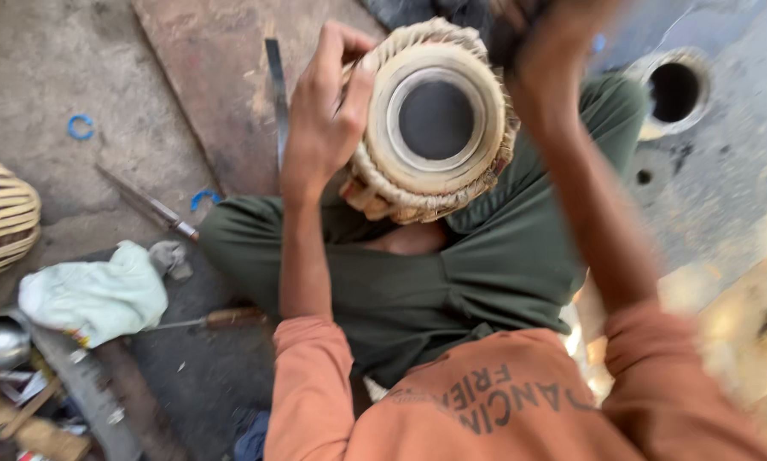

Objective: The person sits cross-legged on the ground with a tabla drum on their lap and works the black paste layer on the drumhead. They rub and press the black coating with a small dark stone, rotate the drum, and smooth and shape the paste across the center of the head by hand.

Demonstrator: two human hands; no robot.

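Orange long-sleeved sweatshirt (494, 410), sleeves pushed up to just past the elbows, bunched cuffs, dark grey printed lettering across the chest. Dark olive-green loose cloth trousers (452, 273), creased and folded at the lap. Forearms bare; left hand (324, 111) bare; right hand (554, 51) bare, badly blurred.

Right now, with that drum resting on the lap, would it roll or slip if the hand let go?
Probably it would roll: the drum is round and lies tilted on the soft green trousers. The woven strap lacing likely gives grip, so the left hand shouldn't slip. It looks rigid, fairly heavy.
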